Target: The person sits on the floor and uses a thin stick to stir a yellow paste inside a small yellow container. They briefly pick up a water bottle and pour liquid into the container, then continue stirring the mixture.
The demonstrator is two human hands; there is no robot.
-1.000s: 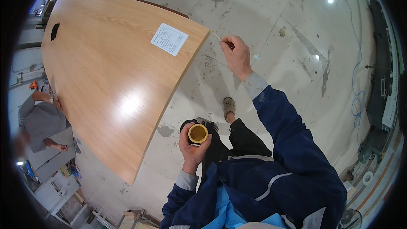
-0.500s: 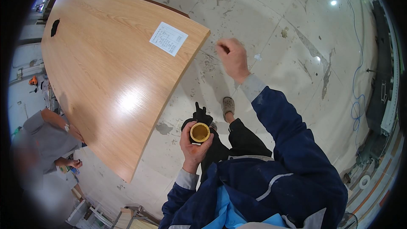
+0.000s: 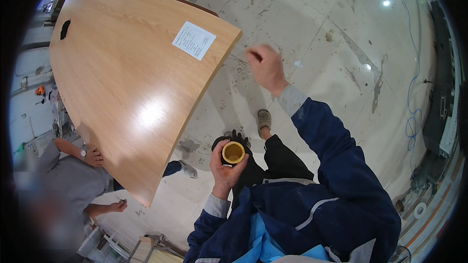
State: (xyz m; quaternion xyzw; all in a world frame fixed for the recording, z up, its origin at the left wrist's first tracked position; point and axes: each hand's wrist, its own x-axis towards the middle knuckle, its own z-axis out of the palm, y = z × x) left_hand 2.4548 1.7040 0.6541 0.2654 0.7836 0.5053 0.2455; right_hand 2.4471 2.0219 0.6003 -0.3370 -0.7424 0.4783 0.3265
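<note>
My left hand [image 3: 224, 174] is wrapped round a small round pot [image 3: 233, 152], yellow at the rim and inside. A black glove [image 3: 237, 138] shows just beyond the pot; whether my hand holds it too, I cannot tell. Over the floor, off the right edge of a large wood-grain panel [image 3: 141, 63], hangs my right hand [image 3: 269, 70]. Its fingers are curled together and slightly blurred, and anything in them is hidden. A white printed sheet [image 3: 194, 40] lies on the panel near that corner.
At the lower left a co-worker [image 3: 83, 175] in grey rests one hand [image 3: 92, 156] on the panel's edge. A dark flat patch [image 3: 65, 29] marks the panel's far left end. A blue hose [image 3: 414, 117] runs along the floor at right, beside stacked strips [image 3: 438, 199].
The co-worker has shifted toward the panel's near end, and a leg now shows beyond its edge. My left hand and pot have moved slightly right; less of the glove shows. My right hand is nearly unmoved.
</note>
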